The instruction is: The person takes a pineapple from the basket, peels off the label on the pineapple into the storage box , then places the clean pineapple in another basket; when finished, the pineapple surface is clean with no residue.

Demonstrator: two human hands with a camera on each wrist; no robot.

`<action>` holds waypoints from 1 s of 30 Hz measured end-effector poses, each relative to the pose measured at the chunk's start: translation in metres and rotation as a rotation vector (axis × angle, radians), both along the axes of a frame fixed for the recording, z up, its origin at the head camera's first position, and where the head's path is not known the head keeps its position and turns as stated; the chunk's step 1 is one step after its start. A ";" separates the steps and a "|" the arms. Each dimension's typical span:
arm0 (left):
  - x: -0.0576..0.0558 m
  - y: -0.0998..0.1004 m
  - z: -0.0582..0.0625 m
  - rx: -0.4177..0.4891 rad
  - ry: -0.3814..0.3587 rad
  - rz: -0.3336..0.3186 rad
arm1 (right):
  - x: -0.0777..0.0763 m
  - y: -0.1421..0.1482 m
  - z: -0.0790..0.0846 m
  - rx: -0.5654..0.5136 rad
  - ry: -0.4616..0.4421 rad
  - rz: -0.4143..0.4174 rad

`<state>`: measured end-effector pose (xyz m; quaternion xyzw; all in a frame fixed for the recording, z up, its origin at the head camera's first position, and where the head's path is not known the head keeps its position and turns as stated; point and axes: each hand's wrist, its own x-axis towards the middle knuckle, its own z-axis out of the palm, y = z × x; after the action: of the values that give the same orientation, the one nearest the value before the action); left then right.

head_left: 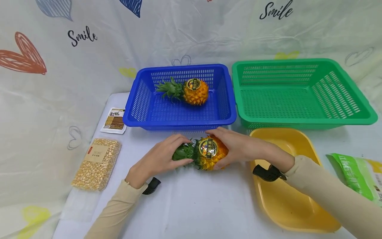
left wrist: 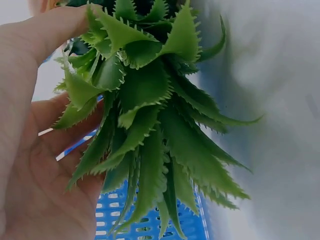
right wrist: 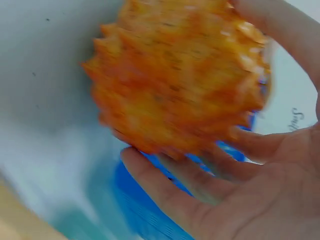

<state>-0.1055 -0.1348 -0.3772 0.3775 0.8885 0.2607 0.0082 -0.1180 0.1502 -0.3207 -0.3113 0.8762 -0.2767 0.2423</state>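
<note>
Here, my left hand point(head_left: 159, 156) curves round the spiky green leaf crown point(left wrist: 145, 110) of a small orange pineapple with a round label point(head_left: 206, 154), while my right hand point(head_left: 241, 144) spreads wider and grips its knobbly body. I hold it sideways over the white counter point(head_left: 197, 205), just in front of the blue perforated plastic basket point(head_left: 179, 124), where a second orange pineapple point(head_left: 197, 96) lies.
</note>
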 end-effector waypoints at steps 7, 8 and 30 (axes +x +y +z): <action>-0.001 -0.004 0.002 0.009 -0.032 0.019 | 0.008 0.004 0.030 -0.028 0.075 0.002; -0.001 -0.004 0.002 0.011 -0.032 0.020 | 0.008 0.004 0.033 -0.045 0.099 0.011; 0.004 -0.002 -0.006 0.052 -0.013 0.000 | -0.003 -0.019 0.026 -0.079 0.207 0.076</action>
<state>-0.1017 -0.1368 -0.3827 0.3758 0.8814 0.2862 0.0042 -0.1213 0.1310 -0.2945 -0.3807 0.8725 -0.2679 0.1484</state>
